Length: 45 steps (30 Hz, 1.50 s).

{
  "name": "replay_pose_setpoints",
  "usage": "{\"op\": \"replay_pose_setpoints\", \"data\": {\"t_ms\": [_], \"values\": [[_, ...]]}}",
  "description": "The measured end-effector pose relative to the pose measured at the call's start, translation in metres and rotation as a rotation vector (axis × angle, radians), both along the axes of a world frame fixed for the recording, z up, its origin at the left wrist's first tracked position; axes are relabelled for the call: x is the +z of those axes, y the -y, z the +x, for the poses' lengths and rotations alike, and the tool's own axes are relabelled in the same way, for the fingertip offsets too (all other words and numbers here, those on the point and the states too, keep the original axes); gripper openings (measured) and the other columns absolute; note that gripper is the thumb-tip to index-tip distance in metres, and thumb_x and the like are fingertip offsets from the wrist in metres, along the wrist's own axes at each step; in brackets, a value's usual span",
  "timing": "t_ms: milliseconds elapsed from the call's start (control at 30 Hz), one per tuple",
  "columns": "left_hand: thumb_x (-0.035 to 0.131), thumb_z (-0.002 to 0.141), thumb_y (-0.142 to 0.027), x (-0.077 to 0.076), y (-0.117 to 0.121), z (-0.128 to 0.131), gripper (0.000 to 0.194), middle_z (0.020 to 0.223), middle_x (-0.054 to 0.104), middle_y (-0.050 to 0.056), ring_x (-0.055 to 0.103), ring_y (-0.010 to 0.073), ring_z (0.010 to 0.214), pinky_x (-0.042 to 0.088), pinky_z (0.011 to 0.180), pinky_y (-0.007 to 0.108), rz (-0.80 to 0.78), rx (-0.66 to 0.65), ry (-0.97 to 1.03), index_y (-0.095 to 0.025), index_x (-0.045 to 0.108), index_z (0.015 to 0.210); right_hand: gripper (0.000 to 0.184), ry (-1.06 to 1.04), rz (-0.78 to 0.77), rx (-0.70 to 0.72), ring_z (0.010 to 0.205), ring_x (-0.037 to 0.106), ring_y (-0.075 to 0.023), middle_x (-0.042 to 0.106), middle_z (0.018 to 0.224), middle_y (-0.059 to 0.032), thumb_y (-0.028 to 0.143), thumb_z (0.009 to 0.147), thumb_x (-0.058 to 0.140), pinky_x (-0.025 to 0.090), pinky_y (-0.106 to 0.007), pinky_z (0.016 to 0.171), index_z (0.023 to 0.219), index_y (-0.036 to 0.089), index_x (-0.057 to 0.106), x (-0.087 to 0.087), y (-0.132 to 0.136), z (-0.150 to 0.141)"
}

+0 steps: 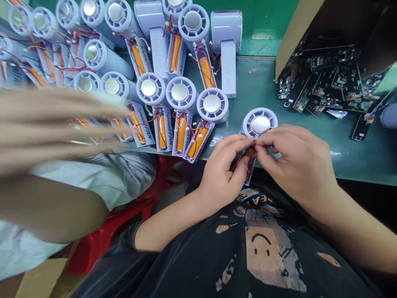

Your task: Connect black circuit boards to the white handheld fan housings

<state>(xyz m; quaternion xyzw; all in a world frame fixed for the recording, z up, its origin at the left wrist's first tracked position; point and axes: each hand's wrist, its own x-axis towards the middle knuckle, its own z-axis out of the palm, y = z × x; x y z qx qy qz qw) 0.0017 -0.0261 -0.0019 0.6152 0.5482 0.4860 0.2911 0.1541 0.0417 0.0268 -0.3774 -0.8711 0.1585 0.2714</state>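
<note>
A pale purple handheld fan [259,117] with a silver round hub lies at the table's front edge, its handle toward me. Orange shows inside the open handle, between my hands. My left hand [221,174] is closed around the handle from the left, thumb low and index fingertip near the fan head. From the other side, my right hand [299,159] pinches at the top of the handle, just below the head. Both sets of fingertips meet there. Whatever small part lies between them is hidden.
Several similar fans [179,93] with orange batteries and loose wires crowd the green table [257,78] at left. A cardboard box [293,33] with black circuit boards [335,78] stands at right. Another person's blurred hand [56,124] reaches in from the left, above a red stool [102,240].
</note>
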Motion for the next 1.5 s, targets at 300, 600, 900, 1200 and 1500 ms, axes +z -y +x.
{"op": "replay_pose_setpoints", "data": {"t_ms": [300, 600, 900, 1200, 1500], "values": [[0.055, 0.093, -0.017, -0.008, 0.0, -0.006, 0.032, 0.119, 0.061, 0.006, 0.067, 0.0127, 0.077, 0.059, 0.063, 0.027, -0.173, -0.037, 0.236, -0.028, 0.053, 0.123, 0.011, -0.182, 0.04, 0.005, 0.088, 0.06, -0.0218, 0.063, 0.091, -0.0064, 0.019, 0.088, 0.063, 0.049, -0.038, 0.076, 0.098, 0.024, 0.064, -0.001, -0.003, 0.014], [0.053, 0.091, -0.019, -0.023, -0.002, -0.02, 0.035, 0.114, 0.058, 0.004, 0.061, 0.0083, 0.064, 0.054, 0.049, 0.021, -0.378, -0.106, 0.521, -0.032, 0.048, 0.124, 0.02, 0.218, 0.079, 0.22, 0.075, 0.053, -0.019, 0.066, 0.084, -0.005, 0.024, 0.096, 0.053, 0.036, -0.034, 0.066, 0.106, 0.02, 0.069, -0.017, 0.009, 0.018], [0.047, 0.092, -0.012, -0.017, -0.001, -0.027, 0.045, 0.13, 0.052, 0.005, 0.065, 0.0111, 0.079, 0.058, 0.06, 0.024, -0.244, -0.071, 0.244, -0.035, 0.051, 0.13, 0.013, -0.143, -0.292, 0.3, 0.076, 0.06, -0.0155, 0.066, 0.081, -0.0025, 0.014, 0.091, 0.056, 0.046, -0.03, 0.068, 0.09, 0.019, 0.068, -0.013, -0.006, 0.019], [0.061, 0.093, -0.025, 0.01, -0.006, -0.021, 0.005, 0.116, 0.06, 0.006, 0.056, 0.0222, 0.12, 0.051, 0.1, 0.04, -0.021, -0.058, -0.138, -0.022, 0.061, 0.089, 0.013, -0.295, -0.182, 0.068, 0.069, 0.059, -0.0147, 0.064, 0.072, -0.0002, 0.016, 0.088, 0.06, 0.048, -0.03, 0.063, 0.081, 0.022, 0.069, -0.009, 0.009, -0.002], [0.061, 0.093, -0.02, 0.002, -0.004, -0.02, 0.012, 0.125, 0.058, 0.007, 0.057, 0.0209, 0.118, 0.056, 0.092, 0.035, 0.038, -0.037, -0.154, -0.023, 0.061, 0.104, 0.011, -0.261, -0.189, 0.055, 0.065, 0.059, -0.0145, 0.064, 0.069, 0.0005, 0.017, 0.088, 0.061, 0.046, -0.03, 0.059, 0.081, 0.023, 0.066, -0.008, 0.006, 0.002]]}}
